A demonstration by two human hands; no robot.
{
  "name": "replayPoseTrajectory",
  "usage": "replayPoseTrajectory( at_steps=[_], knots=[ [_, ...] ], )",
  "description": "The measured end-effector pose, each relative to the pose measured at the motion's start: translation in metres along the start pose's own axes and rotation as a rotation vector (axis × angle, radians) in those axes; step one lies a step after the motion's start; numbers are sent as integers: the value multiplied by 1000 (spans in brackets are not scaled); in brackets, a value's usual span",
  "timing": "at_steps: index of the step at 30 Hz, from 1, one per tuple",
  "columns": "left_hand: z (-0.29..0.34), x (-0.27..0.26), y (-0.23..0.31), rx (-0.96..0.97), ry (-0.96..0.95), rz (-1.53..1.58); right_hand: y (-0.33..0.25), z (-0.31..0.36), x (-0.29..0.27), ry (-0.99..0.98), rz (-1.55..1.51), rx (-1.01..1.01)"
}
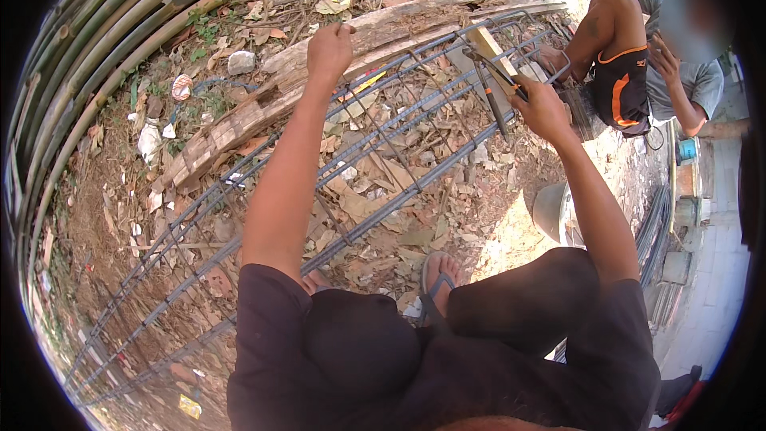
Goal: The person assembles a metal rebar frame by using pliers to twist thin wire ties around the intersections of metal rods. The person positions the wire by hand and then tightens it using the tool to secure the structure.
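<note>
A long rebar cage (407, 193), made of steel bars and square stirrups, runs diagonally in front of me. My right hand (544, 109) grips a handle of dark pincers (488, 84) with an orange mark. Their other handle slants down over the bars, and the jaws lie near a pale wood block (491, 46) at the cage's far right end. My left hand (331, 52) is raised over the weathered timber beam (215, 144) beyond the cage. Its fingers are curled closed, and anything inside them is hidden.
Bent bamboo poles (104, 40) curve along the upper left. A co-worker (622, 72) sits at the upper right near the cage's end. A bucket (550, 211) stands by my right forearm. Dry leaves and litter cover the ground around my sandalled foot (440, 275). Rebar (656, 227) lies near the wall.
</note>
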State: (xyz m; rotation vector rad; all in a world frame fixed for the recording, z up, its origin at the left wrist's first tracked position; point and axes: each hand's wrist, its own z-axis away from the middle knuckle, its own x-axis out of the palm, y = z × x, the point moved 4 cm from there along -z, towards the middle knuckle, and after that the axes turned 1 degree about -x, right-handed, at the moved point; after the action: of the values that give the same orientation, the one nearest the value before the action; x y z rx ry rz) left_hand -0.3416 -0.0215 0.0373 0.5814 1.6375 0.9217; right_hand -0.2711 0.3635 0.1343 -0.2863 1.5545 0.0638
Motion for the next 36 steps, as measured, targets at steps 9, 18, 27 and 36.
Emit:
replayPoseTrajectory(
  at_steps=[9, 18, 27, 36],
  knots=[
    [109, 5, 24, 550, -103, -17, 27, -18, 30, 22, 39, 30],
    [14, -38, -78, -572, -171, 479, -8, -24, -17, 159, -403, -79],
    [66, 67, 65, 552, -395, -673, -93, 17, -53, 74, -435, -452],
    [130, -49, 0, 526, -256, -155, -135, 41, -53, 257, -186, -613]
  ],
)
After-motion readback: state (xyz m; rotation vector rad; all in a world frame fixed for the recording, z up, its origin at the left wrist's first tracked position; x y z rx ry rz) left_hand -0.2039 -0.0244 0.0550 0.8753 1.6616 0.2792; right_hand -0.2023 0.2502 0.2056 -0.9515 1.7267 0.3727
